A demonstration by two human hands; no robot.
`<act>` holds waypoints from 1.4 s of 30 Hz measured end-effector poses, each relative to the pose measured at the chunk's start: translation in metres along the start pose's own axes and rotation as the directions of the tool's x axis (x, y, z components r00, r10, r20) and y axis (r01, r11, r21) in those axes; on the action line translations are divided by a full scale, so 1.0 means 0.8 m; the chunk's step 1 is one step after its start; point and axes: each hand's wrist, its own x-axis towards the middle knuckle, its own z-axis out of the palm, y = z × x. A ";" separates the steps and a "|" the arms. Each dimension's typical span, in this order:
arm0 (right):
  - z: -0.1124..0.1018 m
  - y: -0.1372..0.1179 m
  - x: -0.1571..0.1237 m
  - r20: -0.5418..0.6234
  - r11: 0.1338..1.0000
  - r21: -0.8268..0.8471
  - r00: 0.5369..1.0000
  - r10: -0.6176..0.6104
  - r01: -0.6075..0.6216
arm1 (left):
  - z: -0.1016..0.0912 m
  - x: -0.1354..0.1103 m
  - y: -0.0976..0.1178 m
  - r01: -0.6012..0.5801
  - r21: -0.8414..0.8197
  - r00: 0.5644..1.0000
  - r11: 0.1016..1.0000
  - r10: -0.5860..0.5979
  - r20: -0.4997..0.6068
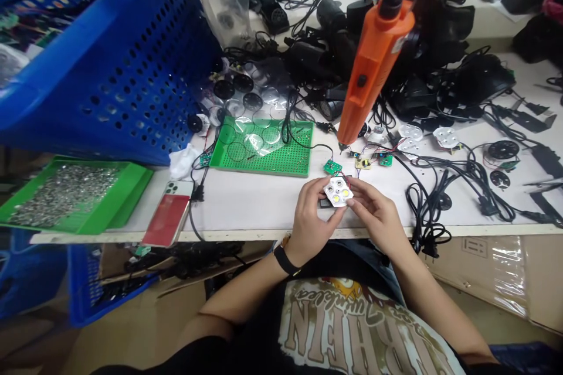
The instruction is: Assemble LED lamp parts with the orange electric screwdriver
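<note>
Clutter fills the white counter (259,205). An orange electric screwdriver (373,64) hangs tilted on a black line, its tip coming down just beyond the work, near small green circuit boards (385,159) joined by thin wires. Behind it lies a heap of black lamp housings (325,29), tangled with black power cords (457,187) that sprawl across the right side of the counter, around white round lamp boards (411,132).

Near the counter's front edge, the left hand (312,217) and right hand (376,217) come together, pinching a white LED module (338,190) from either side between their fingers. The module is held just above the counter, with its four round lenses facing up. Squarish, it sits diamond-wise, one corner pointing away from the person and the opposite corner toward the chest. Thin wires run from its far side toward a green circuit board (333,167) just beyond it.

Left of the hands, a green pegboard tray (261,149) holds clear round discs and loose wire. Farther left, a shallow green tray (136,179) carries a mass of small silvery parts, too small to name. A phone in a red case (169,214) lies between that tray and the hands. A large blue perforated crate (114,58) leans over the far left of the counter, and a blue basket (88,287) below the counter holds black cables.
</note>
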 end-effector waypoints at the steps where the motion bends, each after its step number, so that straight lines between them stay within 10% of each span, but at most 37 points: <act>1: 0.001 -0.001 0.000 0.000 1.000 0.021 1.000 0.001 -0.001 | 0.000 0.001 -0.001 -0.007 0.004 1.000 1.000 0.007 -0.009; 22: 0.000 -0.004 -0.003 -0.038 0.999 -0.034 0.999 0.025 -0.027 | 0.005 -0.003 -0.013 0.059 -0.104 0.998 0.993 -0.057 0.024; 31: -0.016 -0.018 -0.034 -0.091 0.831 -0.532 0.965 -0.244 0.160 | 0.000 0.001 -0.023 0.138 -0.254 0.990 0.957 -0.129 0.053; 42: -0.004 -0.013 -0.022 -0.056 0.950 -0.293 0.990 -0.130 0.108 | -0.014 0.007 -0.020 0.085 -0.338 0.996 0.937 -0.082 0.022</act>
